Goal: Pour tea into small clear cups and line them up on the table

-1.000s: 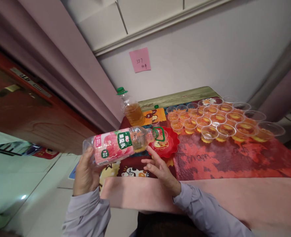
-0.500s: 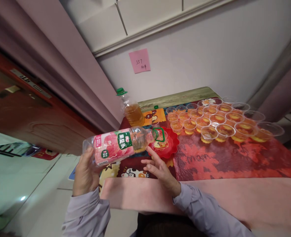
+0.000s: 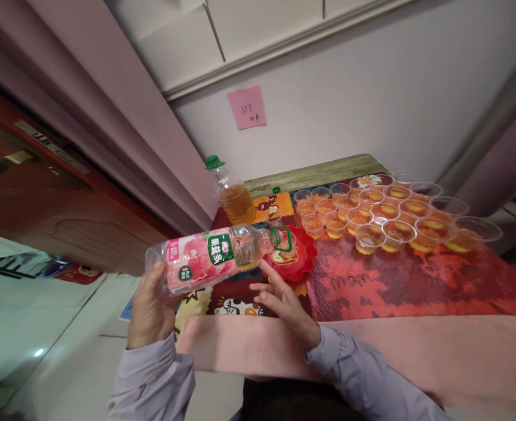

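Note:
My left hand (image 3: 152, 304) is wrapped around the base of a clear drink bottle (image 3: 205, 257) with a pink label. The bottle lies nearly level in the air, its neck pointing right, with a little amber liquid near the shoulder. A green ring handle (image 3: 281, 238) hangs at the neck. Spread fingers of my right hand (image 3: 284, 301) are held below the shoulder, the index fingertip at the bottle's underside; whether it presses there I cannot tell. Beneath the neck is a red scalloped dish (image 3: 308, 257), with a clear cup partly hidden behind the bottle.
Clear plastic cups (image 3: 384, 213) with amber liquid stand in close rows on the right of the table. A larger bottle (image 3: 238, 202) with a green cap stands at the back left, near a loose green cap (image 3: 276, 190). A wall (image 3: 328, 117) rises behind.
Almost nothing differs. Both hands and the bottle keep their places, apart from a very slight shift of the whole view.

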The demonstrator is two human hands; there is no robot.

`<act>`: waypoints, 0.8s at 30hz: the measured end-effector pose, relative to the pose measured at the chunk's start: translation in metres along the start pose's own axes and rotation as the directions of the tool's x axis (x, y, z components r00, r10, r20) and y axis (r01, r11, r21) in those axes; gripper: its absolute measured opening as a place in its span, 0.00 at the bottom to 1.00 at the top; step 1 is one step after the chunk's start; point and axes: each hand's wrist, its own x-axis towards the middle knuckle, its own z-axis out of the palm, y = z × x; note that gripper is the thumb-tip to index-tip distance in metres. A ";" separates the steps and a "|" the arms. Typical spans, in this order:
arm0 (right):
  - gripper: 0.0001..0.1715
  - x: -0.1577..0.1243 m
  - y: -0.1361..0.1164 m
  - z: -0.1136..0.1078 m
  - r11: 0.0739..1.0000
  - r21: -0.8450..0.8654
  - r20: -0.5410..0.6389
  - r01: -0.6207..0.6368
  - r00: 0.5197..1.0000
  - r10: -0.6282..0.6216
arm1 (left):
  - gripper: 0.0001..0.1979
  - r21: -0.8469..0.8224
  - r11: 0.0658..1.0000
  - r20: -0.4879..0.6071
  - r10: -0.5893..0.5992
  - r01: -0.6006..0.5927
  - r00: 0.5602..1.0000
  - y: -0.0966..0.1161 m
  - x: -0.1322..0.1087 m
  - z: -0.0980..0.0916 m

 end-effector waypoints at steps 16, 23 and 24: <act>0.59 0.000 0.001 0.000 1.000 0.001 0.002 0.000 1.000 0.000 | 0.34 -0.013 1.000 -0.015 0.020 -0.020 1.000 0.001 0.000 0.000; 0.58 0.000 0.002 0.000 1.000 0.004 0.000 0.003 1.000 -0.003 | 0.35 -0.005 1.000 -0.002 0.029 -0.029 1.000 0.002 0.000 0.001; 0.58 0.000 0.001 -0.001 1.000 0.005 0.002 -0.001 1.000 0.001 | 0.35 -0.008 1.000 0.000 0.028 -0.028 1.000 0.002 -0.001 0.002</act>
